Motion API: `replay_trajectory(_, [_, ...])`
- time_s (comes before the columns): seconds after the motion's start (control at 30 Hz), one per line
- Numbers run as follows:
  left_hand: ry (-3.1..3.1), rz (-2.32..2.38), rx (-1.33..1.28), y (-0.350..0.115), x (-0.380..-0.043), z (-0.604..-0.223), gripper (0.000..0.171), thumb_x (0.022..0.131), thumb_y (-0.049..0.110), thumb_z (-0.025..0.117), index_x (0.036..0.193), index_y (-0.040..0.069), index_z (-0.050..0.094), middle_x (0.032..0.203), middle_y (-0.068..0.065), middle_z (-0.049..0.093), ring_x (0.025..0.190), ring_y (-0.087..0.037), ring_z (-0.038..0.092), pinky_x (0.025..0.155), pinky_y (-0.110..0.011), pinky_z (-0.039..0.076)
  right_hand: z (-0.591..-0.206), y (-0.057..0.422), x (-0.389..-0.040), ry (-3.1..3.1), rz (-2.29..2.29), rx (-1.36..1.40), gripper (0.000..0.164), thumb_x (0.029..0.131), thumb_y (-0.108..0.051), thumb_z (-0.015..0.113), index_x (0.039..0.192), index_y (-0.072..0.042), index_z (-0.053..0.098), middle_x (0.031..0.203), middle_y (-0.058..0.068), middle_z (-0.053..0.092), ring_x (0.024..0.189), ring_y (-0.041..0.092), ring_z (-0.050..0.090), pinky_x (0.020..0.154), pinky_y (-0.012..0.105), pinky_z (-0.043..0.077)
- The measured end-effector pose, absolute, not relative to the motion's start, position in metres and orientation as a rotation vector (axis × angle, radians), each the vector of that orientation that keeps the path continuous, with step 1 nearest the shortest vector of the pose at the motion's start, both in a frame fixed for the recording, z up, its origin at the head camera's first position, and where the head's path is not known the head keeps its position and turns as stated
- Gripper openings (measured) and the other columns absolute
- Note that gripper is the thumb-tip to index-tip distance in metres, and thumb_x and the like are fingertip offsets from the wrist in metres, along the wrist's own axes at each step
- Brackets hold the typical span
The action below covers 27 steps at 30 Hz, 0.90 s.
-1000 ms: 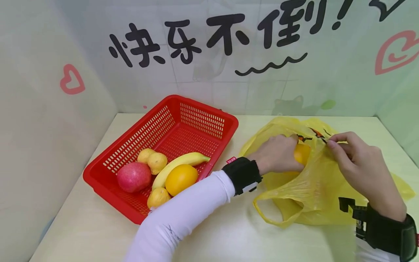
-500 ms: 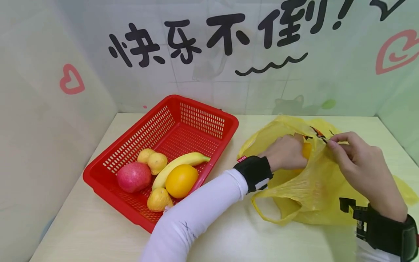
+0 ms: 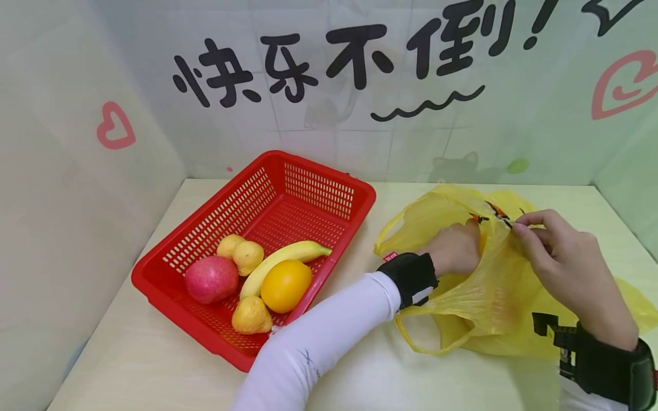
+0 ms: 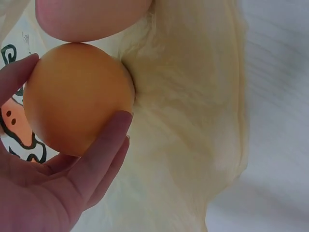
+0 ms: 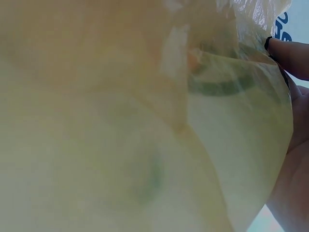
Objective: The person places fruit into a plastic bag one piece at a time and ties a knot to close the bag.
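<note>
My left hand reaches into the mouth of a yellow plastic bag on the table's right side. In the left wrist view, its thumb and fingers curl round an orange inside the bag. A smooth, rounded pink thing lies right against the orange there. My right hand pinches the bag's printed edge between thumb and fingertips. The right wrist view is mostly filled by the bag's thin film, with that thumb at its upper right edge.
Left of the bag, a red plastic basket holds a banana, an orange-coloured fruit, a round red-pink fruit and small yellow fruits. My left forearm passes over the basket's near corner. A printed wall closes the back.
My left hand has moved right and farther into the bag, and the orange there is now mostly hidden in the head view. The right hand keeps its pinch in about the same spot.
</note>
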<state>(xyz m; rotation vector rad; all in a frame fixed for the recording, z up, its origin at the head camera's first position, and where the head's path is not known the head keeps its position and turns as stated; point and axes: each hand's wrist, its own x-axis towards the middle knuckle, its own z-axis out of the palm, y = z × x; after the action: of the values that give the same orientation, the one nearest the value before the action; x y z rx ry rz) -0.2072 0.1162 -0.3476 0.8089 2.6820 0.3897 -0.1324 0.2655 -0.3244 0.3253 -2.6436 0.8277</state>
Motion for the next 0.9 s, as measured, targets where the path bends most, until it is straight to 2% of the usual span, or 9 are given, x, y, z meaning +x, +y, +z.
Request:
replay_trajectory(0.17, [2.667,0.330,0.803,0.123,-0.207,-0.353,0.046,0.100,0.029,0.047,0.142,0.012,0.040,0.096,0.004,0.058,0.087,-0.007,0.057,0.063,-0.019,0.045,-0.324,0.264,-0.131,-2.637,0.847,0.321,0.016,0.099,-0.010,0.056,0.110,0.002,0.058,0.094,0.033,0.070,0.078,-0.034,0.041,0.058,0.003,0.038])
replay_trajectory(0.27, [2.669,0.286,0.810,0.126,-0.207,-0.355,0.050,0.099,0.032,0.050,0.144,0.015,0.039,0.109,0.004,0.060,0.099,-0.007,0.057,0.073,-0.018,0.049,-0.323,0.264,-0.131,-2.635,0.856,0.323,0.016,0.099,-0.009,0.057,0.110,0.002,0.059,0.095,0.034,0.069,0.078,-0.033,0.041,0.058,0.003,0.038])
replay_trajectory(0.4, [2.695,0.243,0.839,0.126,-0.205,-0.359,0.039,0.098,0.032,0.051,0.135,0.019,0.047,0.119,0.004,0.055,0.109,-0.007,0.051,0.085,-0.018,0.049,-0.323,0.264,-0.131,-2.645,0.851,0.313,0.016,0.099,-0.009,0.057,0.110,0.002,0.058,0.096,0.034,0.069,0.078,-0.033,0.041,0.058,0.003,0.037])
replay_trajectory(0.53, [2.697,0.253,0.857,0.124,-0.204,-0.362,0.027,0.101,0.026,0.047,0.128,0.019,0.049,0.115,0.004,0.053,0.104,-0.008,0.049,0.080,-0.018,0.049,-0.322,0.265,-0.131,-2.663,0.843,0.299,0.017,0.100,-0.011,0.056,0.111,0.001,0.058,0.097,0.033,0.070,0.078,-0.034,0.040,0.059,0.003,0.038])
replay_trajectory(0.77, [2.704,0.278,0.775,0.129,-0.201,-0.363,0.035,0.099,0.032,0.054,0.132,0.023,0.047,0.119,0.002,0.051,0.099,-0.010,0.057,0.087,-0.021,0.051,-0.323,0.267,-0.132,-2.664,0.846,0.299,0.017,0.100,-0.012,0.056,0.111,0.001,0.058,0.097,0.034,0.069,0.079,-0.035,0.040,0.059,0.002,0.038])
replay_trajectory(0.9, [2.746,0.223,0.748,0.129,-0.197,-0.364,0.031,0.101,0.033,0.050,0.131,0.026,0.048,0.120,0.004,0.052,0.101,-0.012,0.058,0.089,-0.024,0.051,-0.323,0.266,-0.131,-2.651,0.855,0.308,0.016,0.100,-0.011,0.057,0.110,0.001,0.059,0.096,0.033,0.070,0.079,-0.034,0.041,0.058,0.004,0.038])
